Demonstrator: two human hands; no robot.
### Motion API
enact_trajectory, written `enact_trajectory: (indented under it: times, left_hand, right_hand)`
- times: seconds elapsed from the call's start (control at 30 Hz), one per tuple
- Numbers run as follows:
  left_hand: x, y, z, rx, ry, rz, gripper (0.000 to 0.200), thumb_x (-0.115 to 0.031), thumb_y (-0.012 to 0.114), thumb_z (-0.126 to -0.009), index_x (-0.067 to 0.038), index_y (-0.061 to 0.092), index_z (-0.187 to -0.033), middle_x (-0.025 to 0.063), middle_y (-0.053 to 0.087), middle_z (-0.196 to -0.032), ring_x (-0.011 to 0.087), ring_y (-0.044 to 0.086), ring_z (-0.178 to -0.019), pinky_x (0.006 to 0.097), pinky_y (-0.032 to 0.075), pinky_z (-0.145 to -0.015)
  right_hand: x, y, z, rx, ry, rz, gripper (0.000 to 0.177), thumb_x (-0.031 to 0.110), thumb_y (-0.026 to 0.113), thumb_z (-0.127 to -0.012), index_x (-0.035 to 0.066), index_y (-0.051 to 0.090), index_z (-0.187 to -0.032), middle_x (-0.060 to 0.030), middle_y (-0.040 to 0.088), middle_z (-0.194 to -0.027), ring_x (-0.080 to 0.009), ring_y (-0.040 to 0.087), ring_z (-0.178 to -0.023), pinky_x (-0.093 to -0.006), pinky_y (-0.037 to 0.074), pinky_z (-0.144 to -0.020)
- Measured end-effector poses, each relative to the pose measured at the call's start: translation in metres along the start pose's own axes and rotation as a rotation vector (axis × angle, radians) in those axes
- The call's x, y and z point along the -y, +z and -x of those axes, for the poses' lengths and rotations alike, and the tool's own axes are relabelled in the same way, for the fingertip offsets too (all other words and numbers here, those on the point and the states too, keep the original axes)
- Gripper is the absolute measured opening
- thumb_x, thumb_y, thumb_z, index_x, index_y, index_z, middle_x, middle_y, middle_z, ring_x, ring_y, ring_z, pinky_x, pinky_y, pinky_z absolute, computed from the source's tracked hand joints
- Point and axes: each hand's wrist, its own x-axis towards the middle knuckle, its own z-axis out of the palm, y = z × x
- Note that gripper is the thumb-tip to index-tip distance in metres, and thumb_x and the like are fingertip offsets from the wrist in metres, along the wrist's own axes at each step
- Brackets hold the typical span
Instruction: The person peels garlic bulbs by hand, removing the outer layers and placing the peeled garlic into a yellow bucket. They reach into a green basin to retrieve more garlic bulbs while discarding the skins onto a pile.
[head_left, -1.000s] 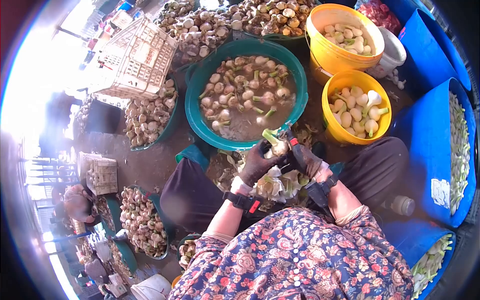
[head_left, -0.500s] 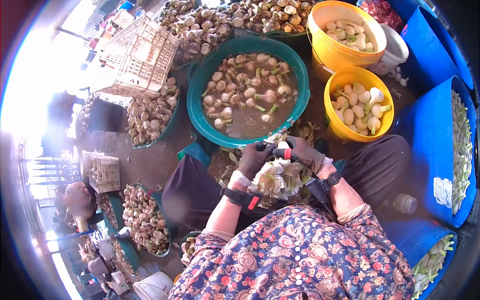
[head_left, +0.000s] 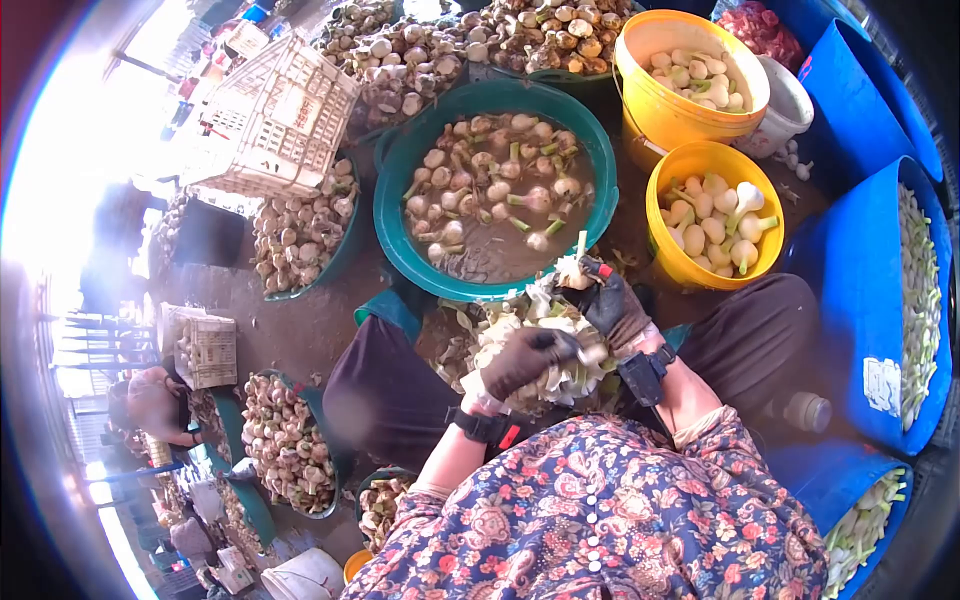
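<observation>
My right hand [head_left: 614,308], in a dark glove, is closed round a garlic bulb [head_left: 573,271] whose stem points up, just outside the rim of the green tub [head_left: 388,235]. My left hand [head_left: 525,362], gloved too, is lower and to the left, its fingers curled together. Something pale and blurred shows at its fingertips; I cannot make out what. Beneath both hands lies a heap of white garlic peelings [head_left: 500,330] between my knees. Several garlic bulbs [head_left: 480,160] with cut stems float in the tub's murky water.
Two yellow buckets [head_left: 665,240] of cleaned bulbs stand at the right, with blue barrels [head_left: 860,300] lying beyond them. White plastic crates [head_left: 290,120] and tubs of unpeeled garlic [head_left: 290,440] are on the left. A person [head_left: 160,400] sits farther left.
My hands were together over the peelings; now they are apart. The left has come down and left, while the right has moved up slightly with the garlic bulb.
</observation>
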Motion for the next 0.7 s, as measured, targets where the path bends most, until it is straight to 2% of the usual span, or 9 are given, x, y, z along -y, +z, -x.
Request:
enact_trajectory:
  times: [0.07, 0.17, 0.2, 0.27, 0.3, 0.47, 0.5, 0.6, 0.7]
  left_hand:
    - [-0.032, 0.008, 0.009, 0.017, 0.138, -0.279, 0.031, -0.015, 0.067, -0.082, 0.000, 0.061, -0.108, 0.0050, 0.066, -0.093, 0.0100, 0.059, -0.085, 0.0261, 0.048, -0.078]
    - [-0.027, -0.005, -0.013, -0.494, 0.068, 0.030, 0.038, -0.012, 0.069, -0.080, -0.001, 0.057, -0.114, 0.0087, 0.064, -0.100, 0.0094, 0.058, -0.087, 0.0249, 0.048, -0.076]
    - [-0.041, -0.006, -0.014, -0.609, 0.196, -0.025, 0.031, -0.009, 0.067, -0.082, 0.001, 0.059, -0.110, 0.0080, 0.064, -0.097, 0.0088, 0.058, -0.087, 0.0246, 0.048, -0.075]
    - [-0.029, -0.014, -0.027, -0.493, 0.224, 0.255, 0.020, -0.007, 0.065, -0.083, 0.001, 0.062, -0.102, 0.0070, 0.063, -0.095, 0.0084, 0.057, -0.085, 0.0236, 0.047, -0.073]
    - [-0.021, -0.019, -0.031, -0.469, 0.245, 0.193, 0.018, -0.006, 0.064, -0.083, 0.001, 0.063, -0.099, 0.0064, 0.064, -0.094, 0.0085, 0.057, -0.083, 0.0234, 0.047, -0.072]
    - [-0.014, -0.019, -0.034, -0.469, 0.203, 0.112, 0.011, -0.006, 0.065, -0.082, 0.002, 0.065, -0.090, 0.0032, 0.065, -0.086, 0.0085, 0.056, -0.075, 0.0240, 0.046, -0.066]
    - [-0.019, -0.015, -0.029, -0.555, 0.223, -0.096, 0.011, -0.007, 0.066, -0.081, 0.002, 0.065, -0.088, 0.0035, 0.064, -0.078, 0.0089, 0.057, -0.071, 0.0249, 0.045, -0.064]
    - [-0.019, -0.007, -0.020, -0.556, 0.264, -0.182, 0.011, -0.009, 0.066, -0.081, 0.001, 0.065, -0.085, 0.0054, 0.063, -0.075, 0.0106, 0.058, -0.069, 0.0262, 0.046, -0.063]
    - [-0.022, 0.012, -0.008, -0.369, 0.288, -0.198, 0.009, -0.008, 0.067, -0.080, -0.001, 0.064, -0.084, 0.0067, 0.062, -0.077, 0.0137, 0.058, -0.072, 0.0277, 0.046, -0.067]
  right_hand:
    - [0.006, 0.021, 0.007, -0.078, 0.051, 0.016, 0.024, 0.013, 0.054, -0.087, 0.002, 0.054, -0.107, -0.0123, 0.058, -0.100, -0.0237, 0.058, -0.096, -0.0395, 0.048, -0.089]
    - [0.005, 0.019, 0.009, -0.066, 0.092, 0.153, 0.025, 0.016, 0.055, -0.087, 0.002, 0.054, -0.107, -0.0105, 0.058, -0.101, -0.0233, 0.058, -0.095, -0.0396, 0.048, -0.088]
    - [0.007, 0.016, 0.009, 0.040, 0.026, 0.454, 0.026, 0.018, 0.056, -0.087, 0.002, 0.053, -0.107, -0.0098, 0.058, -0.100, -0.0226, 0.058, -0.095, -0.0391, 0.048, -0.088]
    - [0.007, 0.017, 0.009, 0.267, -0.102, 1.049, 0.028, 0.020, 0.057, -0.087, 0.002, 0.053, -0.108, -0.0084, 0.058, -0.100, -0.0213, 0.058, -0.093, -0.0382, 0.049, -0.086]
    - [0.006, 0.025, 0.012, 0.105, 0.144, 0.415, 0.030, 0.024, 0.059, -0.086, 0.003, 0.054, -0.106, -0.0067, 0.058, -0.098, -0.0184, 0.059, -0.091, -0.0351, 0.049, -0.082]
    - [0.008, 0.024, 0.016, 0.104, 0.107, 0.737, 0.027, 0.024, 0.061, -0.085, 0.004, 0.055, -0.103, -0.0046, 0.058, -0.094, -0.0148, 0.058, -0.088, -0.0320, 0.050, -0.079]
    - [0.008, 0.026, 0.014, 0.104, 0.083, 0.774, 0.027, 0.023, 0.061, -0.085, 0.004, 0.055, -0.102, -0.0043, 0.058, -0.094, -0.0146, 0.058, -0.087, -0.0317, 0.050, -0.078]
    - [0.002, 0.026, 0.011, -0.009, 0.088, 0.673, 0.024, 0.021, 0.063, -0.084, 0.004, 0.056, -0.099, -0.0032, 0.058, -0.090, -0.0138, 0.059, -0.084, -0.0308, 0.049, -0.077]
    - [0.007, -0.006, 0.005, 0.205, -0.319, 1.369, 0.030, 0.019, 0.063, -0.083, 0.002, 0.057, -0.108, -0.0059, 0.060, -0.100, -0.0161, 0.059, -0.092, -0.0299, 0.048, -0.082]
